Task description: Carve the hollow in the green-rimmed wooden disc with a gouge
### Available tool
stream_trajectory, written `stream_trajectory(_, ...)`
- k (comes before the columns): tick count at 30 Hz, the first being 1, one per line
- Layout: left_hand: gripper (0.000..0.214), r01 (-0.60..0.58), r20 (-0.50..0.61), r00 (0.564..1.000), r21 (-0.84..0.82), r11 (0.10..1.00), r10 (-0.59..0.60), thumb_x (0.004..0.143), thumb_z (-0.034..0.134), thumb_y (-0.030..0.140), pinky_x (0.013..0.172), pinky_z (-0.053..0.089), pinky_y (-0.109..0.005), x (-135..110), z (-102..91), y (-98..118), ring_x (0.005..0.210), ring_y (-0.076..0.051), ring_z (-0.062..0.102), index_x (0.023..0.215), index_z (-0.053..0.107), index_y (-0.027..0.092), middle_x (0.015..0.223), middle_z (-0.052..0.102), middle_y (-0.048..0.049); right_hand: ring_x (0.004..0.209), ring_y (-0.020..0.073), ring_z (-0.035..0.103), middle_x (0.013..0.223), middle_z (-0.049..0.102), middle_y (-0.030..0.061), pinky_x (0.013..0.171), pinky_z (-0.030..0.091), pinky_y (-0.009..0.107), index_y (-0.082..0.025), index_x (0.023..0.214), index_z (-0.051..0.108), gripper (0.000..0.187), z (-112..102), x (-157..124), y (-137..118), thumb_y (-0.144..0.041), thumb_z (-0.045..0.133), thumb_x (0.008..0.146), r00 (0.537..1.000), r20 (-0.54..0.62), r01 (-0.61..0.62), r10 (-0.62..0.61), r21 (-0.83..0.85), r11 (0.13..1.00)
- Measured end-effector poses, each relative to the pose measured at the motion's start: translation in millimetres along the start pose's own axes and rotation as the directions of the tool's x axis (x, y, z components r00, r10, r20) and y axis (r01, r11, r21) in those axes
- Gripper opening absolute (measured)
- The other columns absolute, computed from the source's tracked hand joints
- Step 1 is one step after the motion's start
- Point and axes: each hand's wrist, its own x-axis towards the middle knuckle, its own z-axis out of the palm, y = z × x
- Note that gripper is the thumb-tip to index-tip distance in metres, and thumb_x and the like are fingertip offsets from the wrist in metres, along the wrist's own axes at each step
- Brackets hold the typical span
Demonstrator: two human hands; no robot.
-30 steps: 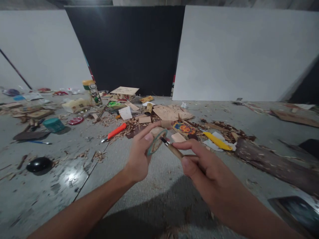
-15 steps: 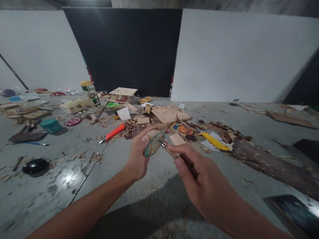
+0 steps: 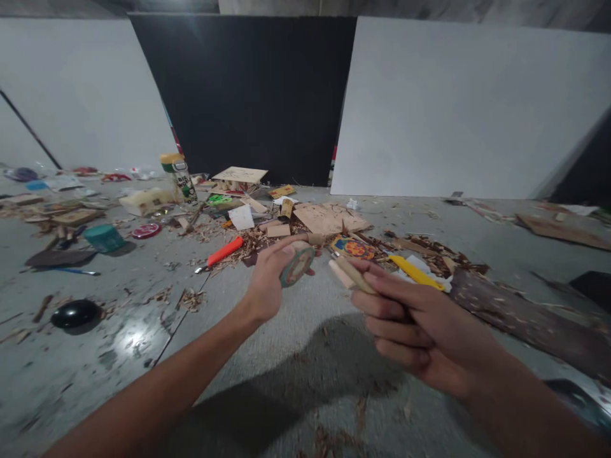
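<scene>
My left hand [image 3: 268,277] is closed around a round wooden disc [image 3: 298,264] with a greenish rim and a brown, carved-looking face turned toward the right. A band of tape or bandage wraps one of its fingertips. To the right, my right hand [image 3: 405,312] grips a wood-handled carving tool [image 3: 353,273] between thumb and fingers. The metal tip of this tool points up and left, apart from the disc. Behind the tool lie a pale wood block [image 3: 340,272] and a colourful painted piece [image 3: 354,247].
On the grey floor lie an orange cutter knife [image 3: 225,251], a yellow cutter knife [image 3: 416,272], a teal container [image 3: 103,238], a black rounded object [image 3: 75,313] and a patterned bottle [image 3: 180,181]. Wood shavings [image 3: 191,299] are scattered about. Black and white panels [image 3: 258,95] stand behind.
My right hand has drawn the carving tool away from the disc, to the right, and turned over. The disc in my left hand has tilted slightly. The view has shifted a little.
</scene>
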Motion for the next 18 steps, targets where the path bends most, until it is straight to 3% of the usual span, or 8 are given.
stream_trajectory(2,0.039,0.068,0.059,0.996,-0.143,0.987,-0.06,0.08,0.054,0.043,0.06,0.057,-0.035,3.9,0.1,-1.0,0.084,-0.027,0.069,0.095,0.073,0.013,0.097,0.074,-0.0136,0.039,0.0059,0.013,0.056,0.034,-0.0109,0.034,0.016,0.015,-0.03,0.107,0.056,0.013,-4.1,1.4,2.0,-0.033,0.047,0.098,0.983,-0.049,0.156,-0.175,-0.268,0.951)
stream_trajectory(3,0.038,0.091,0.081,0.994,-0.19,0.978,-0.076,0.08,0.053,0.042,0.06,0.058,-0.035,4.8,0.5,-0.3,0.086,-0.028,0.07,0.093,0.072,0.012,0.098,0.074,-0.0143,0.041,0.0065,0.02,0.056,0.037,-0.0096,0.037,0.02,0.016,-0.03,0.109,0.058,0.015,-5.2,1.3,3.6,-0.033,0.049,0.097,0.959,-0.057,0.225,-0.276,-0.437,0.871)
stream_trajectory(5,0.034,0.132,0.11,0.988,-0.237,0.962,-0.108,0.081,0.053,0.039,0.062,0.06,-0.036,4.8,1.6,2.7,0.088,-0.028,0.07,0.092,0.071,0.012,0.099,0.074,-0.0142,0.047,0.0086,0.034,0.059,0.045,-0.0064,0.042,0.027,0.019,-0.028,0.112,0.063,0.02,-5.7,-0.2,7.5,-0.031,0.051,0.096,0.892,-0.012,0.303,-0.452,-0.726,0.617)
stream_trajectory(7,0.032,0.184,0.133,0.979,-0.248,0.951,-0.155,0.082,0.054,0.038,0.062,0.061,-0.036,2.7,3.1,7.0,0.087,-0.028,0.071,0.091,0.07,0.013,0.097,0.074,-0.0137,0.049,0.0101,0.04,0.064,0.057,-0.0028,0.044,0.03,0.022,-0.028,0.115,0.067,0.026,-4.5,-2.2,11.1,-0.029,0.051,0.095,0.832,0.056,0.31,-0.551,-0.872,0.38)
stream_trajectory(9,0.031,0.227,0.15,0.969,-0.228,0.947,-0.196,0.083,0.055,0.039,0.06,0.061,-0.036,0.0,4.9,11.1,0.085,-0.028,0.071,0.089,0.07,0.013,0.097,0.074,-0.0143,0.046,0.0107,0.043,0.071,0.067,0.0003,0.043,0.031,0.024,-0.028,0.12,0.068,0.031,-3.1,-3.1,13.9,-0.028,0.049,0.096,0.808,0.114,0.305,-0.577,-0.92,0.245)
stream_trajectory(13,0.034,0.238,0.146,0.966,-0.16,0.958,-0.215,0.082,0.058,0.042,0.059,0.061,-0.035,-3.4,7.9,16.0,0.086,-0.029,0.071,0.085,0.072,0.011,0.1,0.074,-0.0163,0.052,0.0145,0.06,0.083,0.078,0.0038,0.047,0.043,0.027,-0.026,0.12,0.07,0.035,-2.6,0.1,16.6,-0.023,0.046,0.096,0.765,0.196,0.333,-0.614,-0.936,0.116)
stream_trajectory(15,0.035,0.221,0.14,0.969,-0.134,0.966,-0.203,0.081,0.06,0.043,0.059,0.061,-0.035,-2.9,7.8,16.8,0.087,-0.029,0.071,0.083,0.073,0.011,0.099,0.074,-0.0164,0.063,0.0177,0.069,0.093,0.08,0.0059,0.056,0.051,0.03,-0.024,0.119,0.072,0.035,-3.7,1.7,16.8,-0.02,0.046,0.095,0.733,0.22,0.344,-0.644,-0.936,0.072)
stream_trajectory(18,0.037,0.215,0.125,0.972,-0.115,0.97,-0.2,0.08,0.062,0.046,0.059,0.061,-0.034,0.1,5.3,17.2,0.087,-0.03,0.071,0.081,0.074,0.011,0.098,0.074,-0.0164,0.082,0.0226,0.075,0.107,0.078,0.0076,0.07,0.058,0.035,-0.021,0.117,0.072,0.036,-5.0,1.1,15.8,-0.016,0.047,0.092,0.721,0.239,0.327,-0.651,-0.945,0.016)
